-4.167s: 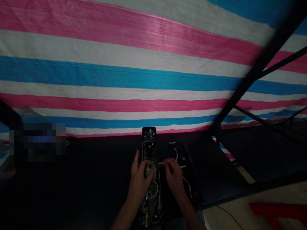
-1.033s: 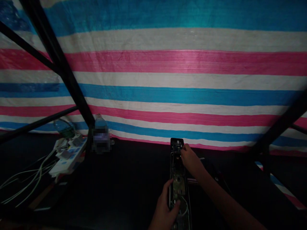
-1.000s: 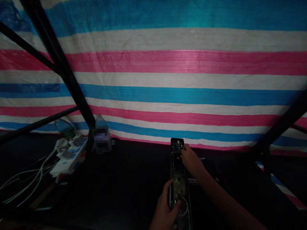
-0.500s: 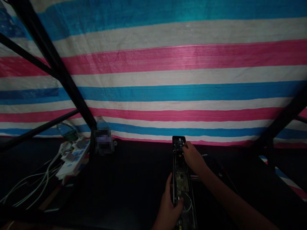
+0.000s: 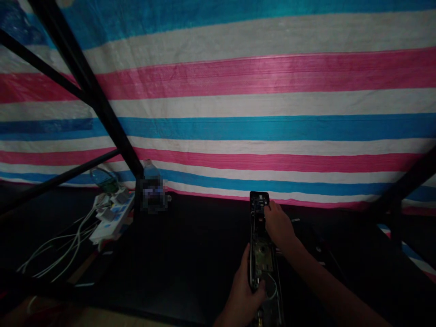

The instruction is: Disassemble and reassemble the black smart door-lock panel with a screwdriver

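Observation:
A long, narrow black device [image 5: 264, 259], with its inside laid open and looking like an electronic door lock panel, points away from me over the dark tabletop. Circuit parts show at its far end, a metal plate sits mid-length, and a pale wire loops nearer to me. My left hand [image 5: 243, 293] is closed around its near part, thumb over the top and fingers along the left side. At the far end's right edge, my right hand [image 5: 279, 225] has its fingers pinched together against the device; whatever lies between the fingertips is hidden.
A white power strip [image 5: 112, 225] with plugs and cables lies left on the black table [image 5: 190, 254]. Behind it stands a plastic bottle [image 5: 151, 170] beside a black metal post [image 5: 109, 122]. Dim small items lie right of the device. A striped tarp [image 5: 238, 104] hangs behind.
The view has shifted slightly, so the whole scene sits a little farther right. Both hands keep about the same places on the device.

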Demonstrator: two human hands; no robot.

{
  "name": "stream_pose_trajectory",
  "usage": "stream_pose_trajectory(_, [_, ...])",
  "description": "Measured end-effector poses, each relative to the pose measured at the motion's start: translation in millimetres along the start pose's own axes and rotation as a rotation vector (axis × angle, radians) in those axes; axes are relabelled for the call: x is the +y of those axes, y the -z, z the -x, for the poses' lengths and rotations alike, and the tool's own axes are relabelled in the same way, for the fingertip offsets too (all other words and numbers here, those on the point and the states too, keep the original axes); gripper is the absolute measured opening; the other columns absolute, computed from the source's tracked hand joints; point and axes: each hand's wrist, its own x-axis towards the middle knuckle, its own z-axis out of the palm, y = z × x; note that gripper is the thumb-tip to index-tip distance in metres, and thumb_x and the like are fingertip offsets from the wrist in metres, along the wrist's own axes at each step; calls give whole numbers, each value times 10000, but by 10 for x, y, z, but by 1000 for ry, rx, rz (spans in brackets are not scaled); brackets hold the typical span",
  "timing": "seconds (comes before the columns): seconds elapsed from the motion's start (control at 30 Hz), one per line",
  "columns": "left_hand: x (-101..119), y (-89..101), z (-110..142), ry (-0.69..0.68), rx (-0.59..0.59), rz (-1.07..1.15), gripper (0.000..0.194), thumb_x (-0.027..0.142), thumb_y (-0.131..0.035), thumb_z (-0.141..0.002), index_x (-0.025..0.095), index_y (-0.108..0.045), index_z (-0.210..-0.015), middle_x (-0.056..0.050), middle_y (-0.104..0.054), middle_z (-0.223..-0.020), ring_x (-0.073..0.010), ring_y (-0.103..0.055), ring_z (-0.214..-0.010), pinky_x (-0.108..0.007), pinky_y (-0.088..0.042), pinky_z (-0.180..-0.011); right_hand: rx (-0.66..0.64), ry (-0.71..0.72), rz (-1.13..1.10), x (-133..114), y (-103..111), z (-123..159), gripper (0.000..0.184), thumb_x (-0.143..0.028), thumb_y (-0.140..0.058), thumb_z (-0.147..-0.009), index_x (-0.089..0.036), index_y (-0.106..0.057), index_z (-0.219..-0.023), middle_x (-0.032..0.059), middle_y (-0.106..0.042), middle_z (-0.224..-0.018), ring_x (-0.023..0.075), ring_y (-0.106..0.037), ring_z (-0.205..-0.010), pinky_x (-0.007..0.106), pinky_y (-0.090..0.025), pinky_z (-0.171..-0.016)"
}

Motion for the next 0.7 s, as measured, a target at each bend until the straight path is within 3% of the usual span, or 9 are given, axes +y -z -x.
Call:
stream_pose_trajectory(0.17, [4, -4, 5, -9, 13, -8, 880, 112, -601, -795, 194, -195, -1572, -113, -444, -1549, -274, -424, -1415, -420, -314, -1190, 6, 35, 22, 11, 24, 4, 186, -85, -504, -909, -150, -651, -1001, 143, -599, -1113, 260, -563, -1041, 319, -424, -858])
stream_pose_trajectory(0.37, [-5, -16, 7, -25, 15, 26, 859, 149, -600, -821, 198, -188, -1573, -115, -477, -1525, -274, -458, -1393, -418, -347, -1172, -19, -50, -35, 69, 72, -8, 174, -199, -493, -968, -155, -660, -984, 119, -605, -1049, 229, -600, -966, 289, -424, -777])
stream_pose_trajectory(0.7, [-127, 1, 21, -19, 1, -35, 857, 188, -600, -833, 155, -182, -1581, -129, -370, -1595, -286, -346, -1465, -415, -270, -1214, -68, 64, -59, 68, 99, -49, 211, -108, -497, -920, -178, -687, -978, 92, -673, -1104, 218, -607, -1037, 282, -421, -824])
